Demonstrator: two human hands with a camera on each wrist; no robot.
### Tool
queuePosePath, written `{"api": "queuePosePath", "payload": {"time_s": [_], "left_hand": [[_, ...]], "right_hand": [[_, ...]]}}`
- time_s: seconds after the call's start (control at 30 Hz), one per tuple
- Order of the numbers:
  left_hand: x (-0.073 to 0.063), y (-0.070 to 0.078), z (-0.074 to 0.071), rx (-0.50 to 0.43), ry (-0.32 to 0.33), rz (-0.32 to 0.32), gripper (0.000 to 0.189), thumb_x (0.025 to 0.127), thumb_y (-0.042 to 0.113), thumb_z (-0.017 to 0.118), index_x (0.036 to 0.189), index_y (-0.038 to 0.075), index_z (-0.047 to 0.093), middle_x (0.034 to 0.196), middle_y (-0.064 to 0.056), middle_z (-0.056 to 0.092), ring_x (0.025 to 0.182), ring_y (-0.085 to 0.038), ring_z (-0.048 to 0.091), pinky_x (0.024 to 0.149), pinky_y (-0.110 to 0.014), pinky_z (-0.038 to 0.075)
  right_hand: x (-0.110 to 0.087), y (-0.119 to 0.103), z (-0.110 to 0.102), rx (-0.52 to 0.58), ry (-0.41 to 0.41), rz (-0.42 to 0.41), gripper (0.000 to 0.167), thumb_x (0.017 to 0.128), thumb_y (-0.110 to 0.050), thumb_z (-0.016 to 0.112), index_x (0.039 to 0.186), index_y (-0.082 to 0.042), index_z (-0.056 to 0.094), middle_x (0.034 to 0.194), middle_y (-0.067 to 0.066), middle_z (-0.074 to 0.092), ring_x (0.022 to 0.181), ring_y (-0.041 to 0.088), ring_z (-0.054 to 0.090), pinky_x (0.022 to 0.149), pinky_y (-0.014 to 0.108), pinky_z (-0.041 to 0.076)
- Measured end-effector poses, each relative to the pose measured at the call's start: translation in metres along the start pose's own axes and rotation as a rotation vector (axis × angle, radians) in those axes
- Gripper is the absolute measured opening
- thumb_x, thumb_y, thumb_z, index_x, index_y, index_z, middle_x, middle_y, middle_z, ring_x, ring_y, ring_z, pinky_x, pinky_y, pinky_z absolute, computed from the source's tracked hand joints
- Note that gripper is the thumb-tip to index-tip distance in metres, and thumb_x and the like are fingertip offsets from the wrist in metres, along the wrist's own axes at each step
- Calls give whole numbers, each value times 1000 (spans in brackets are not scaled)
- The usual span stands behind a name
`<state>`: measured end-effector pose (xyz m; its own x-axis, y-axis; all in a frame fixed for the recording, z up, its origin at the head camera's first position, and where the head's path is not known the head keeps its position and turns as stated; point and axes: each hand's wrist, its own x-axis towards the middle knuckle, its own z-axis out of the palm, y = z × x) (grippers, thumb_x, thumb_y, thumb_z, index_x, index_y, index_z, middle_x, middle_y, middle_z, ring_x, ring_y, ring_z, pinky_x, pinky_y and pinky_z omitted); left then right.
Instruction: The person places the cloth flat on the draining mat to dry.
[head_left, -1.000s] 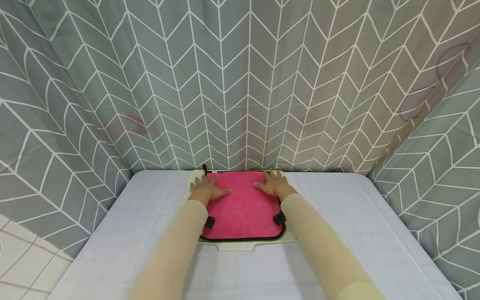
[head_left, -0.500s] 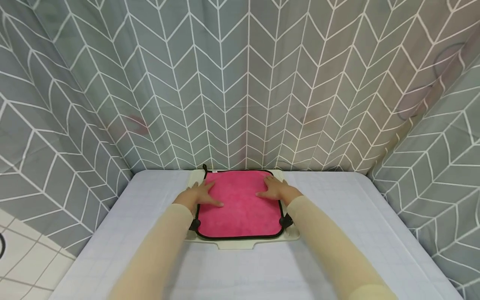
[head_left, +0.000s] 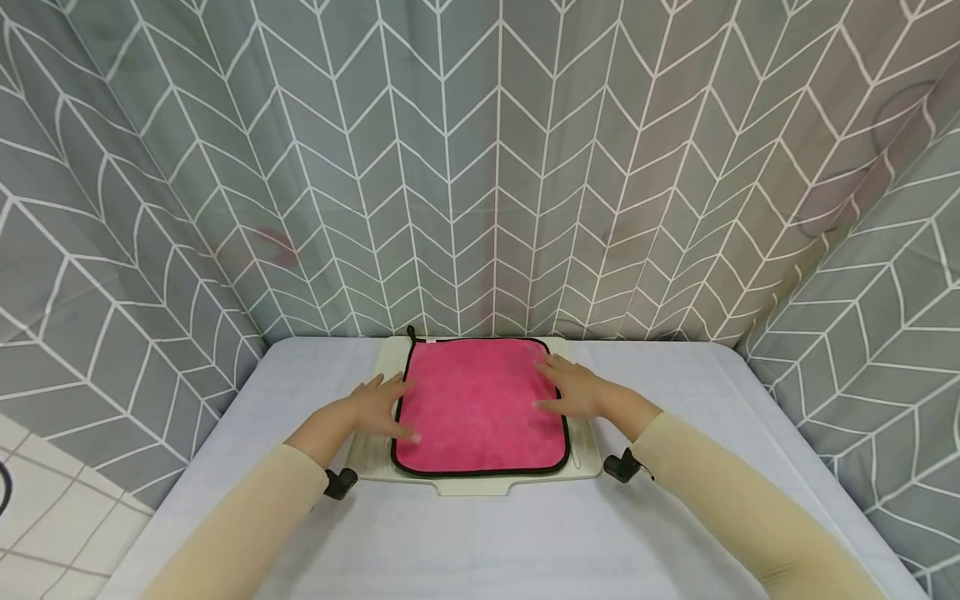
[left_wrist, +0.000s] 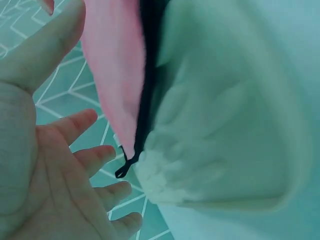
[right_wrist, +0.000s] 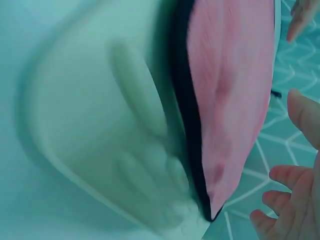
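A pink towel (head_left: 480, 408) with black edging and a small black corner loop (head_left: 411, 332) lies flat on a cream plastic board (head_left: 472, 486). My left hand (head_left: 375, 408) hovers at the towel's left edge, fingers spread. In the left wrist view the same hand (left_wrist: 60, 180) appears apart from the cloth, palm visible. Over the right edge is my right hand (head_left: 576, 388), its fingers spread too. The right wrist view shows that hand (right_wrist: 295, 195) holding nothing. Raised finger-like shapes (right_wrist: 137, 85) stand on the board's surface beside the towel.
The board sits on a table with a white cloth (head_left: 480, 550). Grey curtains (head_left: 480, 167) with white chevron lines hang behind and at both sides. Black wrist devices (head_left: 341, 483) are worn below each hand. White floor tiles (head_left: 52, 517) show at the lower left.
Both hands have moved outward and toward me from the towel's upper part to its side edges. More of the towel shows now; it lies in nearly the same place.
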<state>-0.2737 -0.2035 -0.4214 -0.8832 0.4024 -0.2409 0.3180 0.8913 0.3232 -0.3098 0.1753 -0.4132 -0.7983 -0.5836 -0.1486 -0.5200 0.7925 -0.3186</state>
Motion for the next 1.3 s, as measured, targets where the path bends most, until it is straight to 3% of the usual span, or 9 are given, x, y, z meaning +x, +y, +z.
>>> {"api": "queuePosePath", "payload": {"time_s": [0.13, 0.37, 0.87, 1.13, 1.3], "left_hand": [[-14, 1, 14, -21, 15, 30, 101, 77, 53, 81, 153, 5, 37, 160, -26, 24, 143, -59, 17, 109, -76, 14], [-24, -2, 33, -34, -1, -1, 99, 79, 50, 81, 158, 15, 32, 164, -15, 21, 147, -50, 14, 114, -69, 13], [-33, -22, 45, -113, 97, 119, 88, 78, 45, 84, 149, 9, 48, 158, -22, 34, 143, -57, 20, 111, -73, 13], [-56, -21, 47, -78, 114, 123, 63, 86, 25, 79, 142, 8, 56, 150, -23, 45, 137, -58, 32, 107, -72, 27], [-74, -29, 42, -56, 144, 106, 56, 90, 28, 75, 139, 6, 59, 149, -25, 46, 136, -57, 35, 105, -70, 31]], "right_hand": [[-11, -9, 13, -28, -11, -83, 81, 97, -47, 62, 157, -2, 29, 162, 27, 19, 149, 46, 15, 116, 65, 16], [-27, -11, 29, -5, -84, -136, 85, 89, -43, 74, 156, -8, 34, 162, 26, 19, 148, 48, 15, 116, 65, 17], [-50, 4, 39, -22, -72, -176, 76, 88, -34, 78, 151, -7, 44, 158, 26, 29, 144, 45, 31, 112, 60, 32], [-66, 6, 31, -41, -48, -176, 57, 92, -20, 73, 144, -5, 54, 151, 26, 41, 139, 48, 37, 110, 59, 35], [-82, 16, 17, -16, -40, -154, 47, 94, -23, 71, 136, -3, 61, 146, 24, 50, 137, 48, 40, 109, 62, 34]]}}
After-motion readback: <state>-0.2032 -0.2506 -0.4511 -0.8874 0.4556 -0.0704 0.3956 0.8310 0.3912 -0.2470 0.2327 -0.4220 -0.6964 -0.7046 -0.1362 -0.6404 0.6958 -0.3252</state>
